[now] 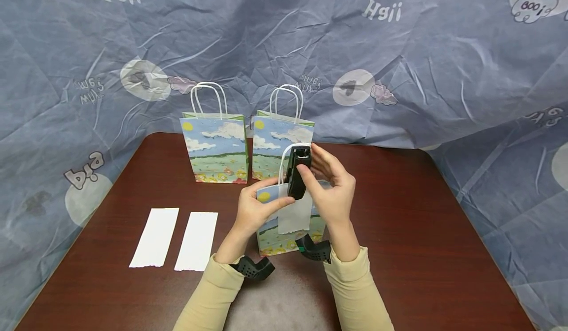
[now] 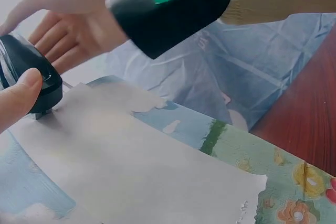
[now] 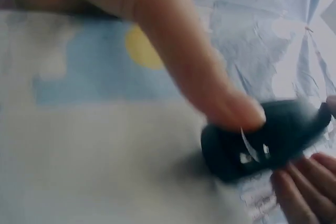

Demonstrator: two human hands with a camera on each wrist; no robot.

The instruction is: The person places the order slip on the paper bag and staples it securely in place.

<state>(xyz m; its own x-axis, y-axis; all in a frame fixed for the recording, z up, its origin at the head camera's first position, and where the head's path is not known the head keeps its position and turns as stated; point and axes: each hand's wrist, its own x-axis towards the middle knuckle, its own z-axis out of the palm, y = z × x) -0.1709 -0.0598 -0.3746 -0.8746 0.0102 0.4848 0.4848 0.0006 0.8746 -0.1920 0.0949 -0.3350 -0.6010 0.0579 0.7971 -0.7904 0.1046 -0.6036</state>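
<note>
My right fingers (image 1: 327, 157) are gripping the stapler (image 1: 296, 184), my left fingers (image 1: 264, 184) apparently pinching bag (image 1: 268, 238) and slip (image 1: 293, 220), two loose slips (image 1: 197, 239) remaining.

The head view is softly lit, pale glare being thrown on the counter (image 1: 284, 301) at the bottom; the left wrist view is washed out at upper left; in the dimmer right wrist view, fingers (image 3: 181, 56) and paper (image 3: 100, 156) are blurred
</note>
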